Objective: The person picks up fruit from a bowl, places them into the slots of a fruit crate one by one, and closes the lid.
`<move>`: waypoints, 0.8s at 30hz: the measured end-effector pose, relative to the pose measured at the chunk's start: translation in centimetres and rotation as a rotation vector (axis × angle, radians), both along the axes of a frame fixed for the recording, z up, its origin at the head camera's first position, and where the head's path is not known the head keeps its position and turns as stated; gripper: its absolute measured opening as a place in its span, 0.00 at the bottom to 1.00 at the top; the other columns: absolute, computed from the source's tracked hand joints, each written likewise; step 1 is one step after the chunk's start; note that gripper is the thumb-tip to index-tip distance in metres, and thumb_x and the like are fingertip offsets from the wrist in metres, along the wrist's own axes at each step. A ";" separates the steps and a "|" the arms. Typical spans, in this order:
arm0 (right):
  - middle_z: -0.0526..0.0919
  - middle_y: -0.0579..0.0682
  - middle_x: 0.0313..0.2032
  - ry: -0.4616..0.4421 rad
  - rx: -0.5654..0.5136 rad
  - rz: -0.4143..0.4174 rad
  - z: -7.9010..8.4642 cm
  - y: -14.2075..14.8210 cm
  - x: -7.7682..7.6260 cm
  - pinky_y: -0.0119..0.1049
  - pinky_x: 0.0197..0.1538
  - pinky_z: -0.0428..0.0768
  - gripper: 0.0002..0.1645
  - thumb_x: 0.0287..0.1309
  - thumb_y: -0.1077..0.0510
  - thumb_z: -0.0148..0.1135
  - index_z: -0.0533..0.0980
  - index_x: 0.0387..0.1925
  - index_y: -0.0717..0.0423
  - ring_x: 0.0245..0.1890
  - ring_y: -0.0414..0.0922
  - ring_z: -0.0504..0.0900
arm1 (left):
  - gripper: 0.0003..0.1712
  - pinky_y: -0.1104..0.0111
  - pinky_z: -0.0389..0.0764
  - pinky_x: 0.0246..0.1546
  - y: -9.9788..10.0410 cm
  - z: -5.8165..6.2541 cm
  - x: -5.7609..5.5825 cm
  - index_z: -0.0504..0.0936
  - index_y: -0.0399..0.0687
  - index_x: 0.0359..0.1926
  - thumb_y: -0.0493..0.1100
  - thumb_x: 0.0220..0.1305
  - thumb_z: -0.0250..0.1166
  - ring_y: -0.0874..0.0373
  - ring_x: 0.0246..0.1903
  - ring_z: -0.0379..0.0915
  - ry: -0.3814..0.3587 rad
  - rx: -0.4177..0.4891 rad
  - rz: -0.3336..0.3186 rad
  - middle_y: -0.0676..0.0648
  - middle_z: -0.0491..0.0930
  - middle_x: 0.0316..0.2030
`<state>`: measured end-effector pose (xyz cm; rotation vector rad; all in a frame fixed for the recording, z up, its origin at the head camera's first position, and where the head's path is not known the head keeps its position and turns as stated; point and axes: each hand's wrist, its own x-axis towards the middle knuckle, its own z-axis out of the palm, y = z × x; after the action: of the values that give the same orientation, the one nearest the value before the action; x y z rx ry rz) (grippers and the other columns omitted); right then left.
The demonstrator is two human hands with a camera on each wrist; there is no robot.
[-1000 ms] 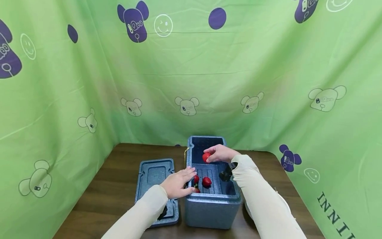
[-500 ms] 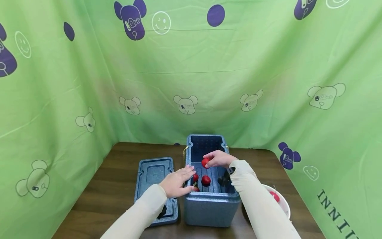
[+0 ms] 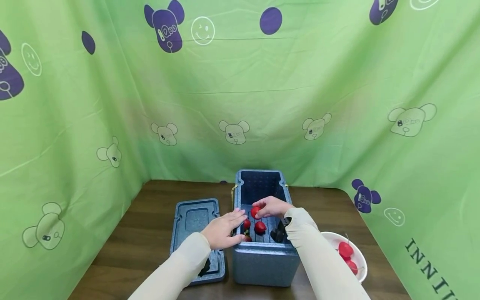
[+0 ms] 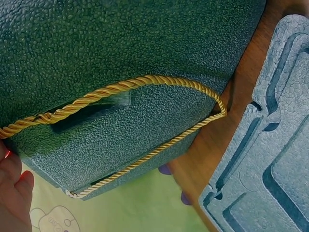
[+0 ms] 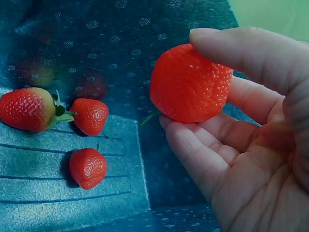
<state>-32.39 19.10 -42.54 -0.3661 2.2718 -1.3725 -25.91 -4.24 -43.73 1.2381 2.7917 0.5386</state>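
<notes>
A green cloth [image 3: 240, 75] printed with bear heads hangs past the far edge of the desk [image 3: 123, 233] and along its sides. In the middle of the desk, well toward that far edge, stands a deep blue-grey box [image 3: 264, 266], its mouth uncovered. The matching lid [image 3: 196, 218] lies flat just beside it, toward the desk's left edge, probably put there to leave the mouth free. A white bowl [image 3: 364, 263] sits toward the desk's right edge, beside the right sleeve, a spot that seems to suit the right arm's reach.

The left hand [image 3: 224, 230] rests on the box's left rim, fingers extended and grasping nothing, apparently to steady the wall. The right hand [image 3: 273, 207] reaches into the mouth, its fingers and thumb pinching a strawberry. A twisted gold cord [image 4: 145, 81] loops along the box's outer left wall, likely serving as a handle.

The held strawberry [image 5: 190, 84] is inside the box, clear of the floor; gripping it by its sides would leave its underside free. Three loose strawberries [image 5: 89, 168] lie on the floor toward the box's near left corner, one with green leaves. Red fruits [image 3: 345, 249] show in the bowl.
</notes>
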 end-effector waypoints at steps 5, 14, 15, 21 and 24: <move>0.83 0.60 0.44 -0.011 0.021 0.006 -0.3 -0.1 -0.1 0.43 0.49 0.80 0.31 0.50 0.71 0.63 0.68 0.57 0.79 0.37 0.42 0.81 | 0.34 0.59 0.58 0.67 0.0 0.0 0.1 0.65 0.45 0.70 0.55 0.67 0.53 0.54 0.71 0.50 -0.005 0.006 0.009 0.48 0.59 0.70; 0.82 0.61 0.45 -0.024 0.062 0.004 -0.3 -0.4 -0.5 0.40 0.47 0.81 0.31 0.52 0.69 0.63 0.68 0.57 0.78 0.38 0.43 0.80 | 0.35 0.59 0.58 0.67 -0.1 0.1 0.0 0.64 0.45 0.70 0.56 0.66 0.53 0.55 0.71 0.49 0.001 0.010 0.012 0.48 0.59 0.70; 0.82 0.61 0.45 -0.026 0.066 0.001 -0.3 -0.4 -0.5 0.41 0.48 0.81 0.31 0.53 0.68 0.63 0.68 0.58 0.78 0.38 0.43 0.80 | 0.35 0.59 0.58 0.67 -0.2 0.1 0.0 0.64 0.45 0.70 0.56 0.66 0.53 0.55 0.71 0.49 0.004 0.011 0.011 0.48 0.59 0.70; 0.82 0.61 0.45 -0.031 0.064 -0.013 -0.4 -0.5 -0.3 0.46 0.51 0.79 0.31 0.52 0.68 0.64 0.69 0.57 0.78 0.40 0.43 0.81 | 0.35 0.58 0.59 0.66 -0.2 0.0 0.1 0.64 0.45 0.70 0.55 0.66 0.53 0.54 0.71 0.50 -0.006 0.017 0.008 0.48 0.59 0.70; 0.81 0.63 0.47 -0.027 0.055 -0.012 -0.5 -0.3 -0.2 0.47 0.52 0.78 0.30 0.52 0.68 0.63 0.69 0.57 0.77 0.42 0.45 0.81 | 0.35 0.58 0.59 0.66 -0.1 0.0 0.1 0.64 0.44 0.70 0.56 0.67 0.53 0.54 0.71 0.50 0.000 0.022 0.001 0.47 0.59 0.70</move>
<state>-32.60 18.81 -43.00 -0.3151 2.2881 -1.3103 -25.78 -4.36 -43.77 1.2404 2.7944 0.5703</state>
